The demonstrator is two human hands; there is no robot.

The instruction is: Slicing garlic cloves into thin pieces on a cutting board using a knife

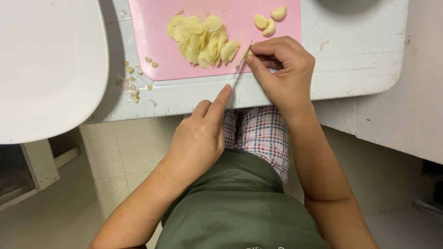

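Note:
A pink cutting board (157, 50) lies on a white table (360, 55). On it is a pile of thin garlic slices (203, 39), and three peeled garlic cloves (270, 20) lie farther back. My left hand (198, 138) grips a knife (240, 67), with its forefinger stretched along the blade's back; the handle is hidden in the palm. The blade is seen edge-on, its tip at the board's near edge. My right hand (284, 69) pinches a small garlic piece (247, 53) against the board, right beside the blade.
Garlic scraps and skins (134, 83) are scattered on the table left of the board. A large white curved surface (46, 60) stands at the left. Below the table edge are my green shirt, my checked shorts and a pale tiled floor (129, 152).

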